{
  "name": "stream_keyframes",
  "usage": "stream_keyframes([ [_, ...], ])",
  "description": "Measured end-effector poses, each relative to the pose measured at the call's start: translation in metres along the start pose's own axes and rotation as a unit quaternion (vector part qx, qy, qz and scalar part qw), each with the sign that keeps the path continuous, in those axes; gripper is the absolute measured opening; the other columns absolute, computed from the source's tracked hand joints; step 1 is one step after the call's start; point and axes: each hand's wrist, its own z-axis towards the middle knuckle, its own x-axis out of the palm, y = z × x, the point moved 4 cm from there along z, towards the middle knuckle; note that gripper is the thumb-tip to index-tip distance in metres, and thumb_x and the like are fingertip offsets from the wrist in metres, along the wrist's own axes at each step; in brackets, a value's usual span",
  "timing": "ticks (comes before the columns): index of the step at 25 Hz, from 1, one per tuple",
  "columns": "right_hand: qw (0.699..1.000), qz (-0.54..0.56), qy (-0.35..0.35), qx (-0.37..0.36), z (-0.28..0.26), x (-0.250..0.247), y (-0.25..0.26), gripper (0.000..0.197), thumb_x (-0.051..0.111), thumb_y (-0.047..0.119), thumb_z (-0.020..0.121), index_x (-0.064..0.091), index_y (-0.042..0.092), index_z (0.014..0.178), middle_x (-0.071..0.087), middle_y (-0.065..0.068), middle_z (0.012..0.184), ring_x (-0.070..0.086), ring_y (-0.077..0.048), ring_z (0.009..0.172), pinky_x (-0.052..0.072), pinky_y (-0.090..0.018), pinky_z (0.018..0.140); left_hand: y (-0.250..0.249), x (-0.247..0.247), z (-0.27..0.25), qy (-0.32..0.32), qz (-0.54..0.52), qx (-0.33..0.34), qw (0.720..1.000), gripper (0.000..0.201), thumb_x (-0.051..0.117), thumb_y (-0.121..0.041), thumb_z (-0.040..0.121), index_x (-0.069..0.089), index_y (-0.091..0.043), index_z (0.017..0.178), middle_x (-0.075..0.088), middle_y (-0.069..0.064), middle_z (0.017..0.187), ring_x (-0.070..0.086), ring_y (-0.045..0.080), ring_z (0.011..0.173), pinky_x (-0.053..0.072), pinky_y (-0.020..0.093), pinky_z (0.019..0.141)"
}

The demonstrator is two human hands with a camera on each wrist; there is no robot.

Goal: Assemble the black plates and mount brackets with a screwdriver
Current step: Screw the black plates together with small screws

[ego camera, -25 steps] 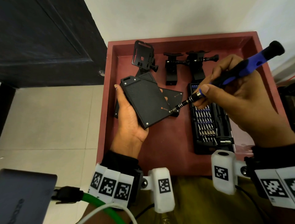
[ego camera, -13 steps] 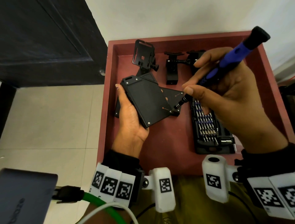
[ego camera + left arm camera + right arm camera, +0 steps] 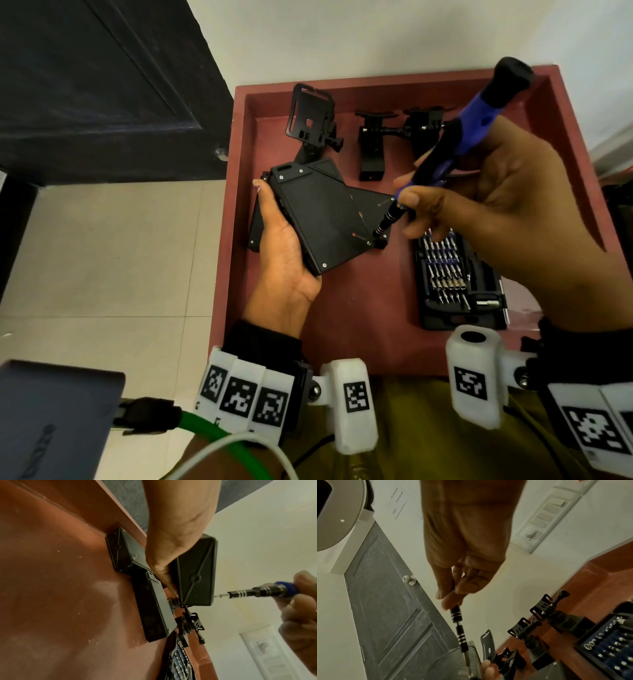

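Black plate [image 3: 320, 219] is being held tilted above the red tray [image 3: 342, 325], near its left wall. Left hand [image 3: 284, 260] is cupping it from below, thumb lying along the plate's left edge, fingers wrapping the underside; in the left wrist view the ribbed back of the plate and the fingers [image 3: 164, 574] curling round it are showing.

Right hand [image 3: 486, 212] is gripping the blue-and-black screwdriver [image 3: 455, 150] in a pen-like hold, thumb and fingertips closing on the lower handle. The tip is sitting at the screw at the plate's lower right corner [image 3: 369, 243]. In the left wrist view the bit is appearing just short of the plate's edge; actual contact is hard to tell.

A second black plate [image 3: 371, 205] is lying flat on the tray, partly under the held one. Three mount brackets are standing along the tray's far side: one frame-shaped [image 3: 310, 118], two more [image 3: 371, 150] [image 3: 423, 132] to its right, the last partly hidden by the screwdriver. The open bit case [image 3: 455, 281] is lying at right, its upper end covered by the right hand.

Versus a second ago: the screwdriver is standing steeper, its cap swinging up and leftward, and the right hand is sitting further over the bit case. The left hand's hold on the plate is staying the same.
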Motion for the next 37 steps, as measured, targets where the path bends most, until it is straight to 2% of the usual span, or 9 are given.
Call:
stream_keyframes([
  [4,0.992,-0.112,-0.063,-0.014,0.0,-0.003,-0.003,0.037,0.077,0.036,0.073,0.041,0.035,0.084,0.056,0.009,0.072,0.064,-0.013,0.062,0.053,-0.021,0.057,0.0,0.003,-0.002,0.004,0.003,-0.01,1.0,0.084,0.018,-0.07,0.09,0.053,-0.009,0.135,0.062,0.019,0.127,0.062,0.032,0.11,0.055,0.044,0.085],
  [9,0.99,-0.105,-0.074,-0.063,0.001,0.005,-0.003,0.025,0.074,0.024,0.078,0.053,0.023,0.092,0.056,0.004,0.087,0.055,-0.017,0.068,0.05,-0.026,0.06,0.003,0.004,-0.002,-0.004,0.005,-0.018,1.0,0.084,0.022,-0.073,0.088,0.053,-0.01,0.135,0.061,0.02,0.128,0.059,0.037,0.118,0.053,0.05,0.091],
  [14,0.999,0.048,-0.012,-0.014,0.001,0.005,-0.003,0.017,0.072,0.013,0.077,0.055,0.012,0.082,0.06,-0.007,0.077,0.057,-0.005,0.064,0.047,-0.014,0.06,-0.001,0.003,-0.003,-0.002,0.01,-0.005,1.0,0.082,0.019,-0.07,0.09,0.054,-0.011,0.134,0.062,0.018,0.127,0.06,0.034,0.117,0.054,0.045,0.089],
  [19,0.993,0.083,0.067,0.058,-0.004,-0.008,0.0,0.017,0.062,0.009,0.073,0.059,0.006,0.09,0.068,-0.014,0.094,0.068,-0.017,0.068,0.056,-0.022,0.064,-0.002,0.0,-0.001,-0.011,0.007,0.0,1.0,0.084,0.019,-0.07,0.09,0.053,-0.009,0.135,0.058,0.021,0.131,0.057,0.036,0.12,0.048,0.05,0.099],
  [25,0.997,-0.055,-0.049,0.031,-0.002,-0.009,-0.004,0.027,0.077,0.026,0.068,0.055,0.014,0.078,0.068,0.006,0.066,0.067,-0.011,0.053,0.052,-0.017,0.052,0.0,0.001,-0.003,-0.017,0.01,-0.005,1.0,0.082,0.02,-0.07,0.09,0.054,-0.01,0.134,0.061,0.019,0.128,0.059,0.035,0.117,0.053,0.047,0.091],
  [28,0.988,-0.136,-0.077,-0.005,-0.001,-0.006,-0.009,0.039,0.077,0.032,0.077,0.046,0.011,0.069,0.055,-0.002,0.061,0.054,-0.014,0.054,0.043,-0.024,0.051,-0.001,0.003,-0.003,-0.008,-0.003,-0.004,1.0,0.082,0.018,-0.069,0.091,0.054,-0.01,0.134,0.062,0.018,0.128,0.059,0.034,0.118,0.049,0.05,0.097],
  [30,0.99,-0.116,-0.073,-0.029,0.0,-0.002,-0.01,0.029,0.073,0.025,0.081,0.048,0.009,0.08,0.055,-0.012,0.076,0.054,-0.024,0.064,0.048,-0.035,0.058,-0.001,0.004,-0.003,-0.004,-0.003,-0.005,1.0,0.082,0.018,-0.07,0.091,0.054,-0.011,0.134,0.062,0.018,0.127,0.06,0.033,0.117,0.049,0.05,0.098],
  [32,0.995,-0.062,-0.059,-0.048,0.001,0.002,-0.007,0.024,0.071,0.01,0.083,0.05,0.017,0.093,0.058,-0.005,0.088,0.057,-0.012,0.07,0.05,-0.024,0.06,-0.001,0.004,-0.004,-0.005,0.004,-0.008,1.0,0.081,0.019,-0.07,0.091,0.055,-0.011,0.133,0.063,0.017,0.126,0.061,0.032,0.115,0.053,0.046,0.093],
  [37,0.998,0.064,0.024,0.017,-0.001,0.004,-0.005,0.015,0.071,0.007,0.079,0.059,0.008,0.088,0.063,-0.004,0.077,0.06,-0.009,0.059,0.052,-0.018,0.058,-0.003,0.003,-0.004,-0.008,0.005,-0.008,1.0,0.08,0.018,-0.07,0.091,0.055,-0.012,0.133,0.063,0.016,0.126,0.062,0.03,0.115,0.054,0.042,0.091],
])
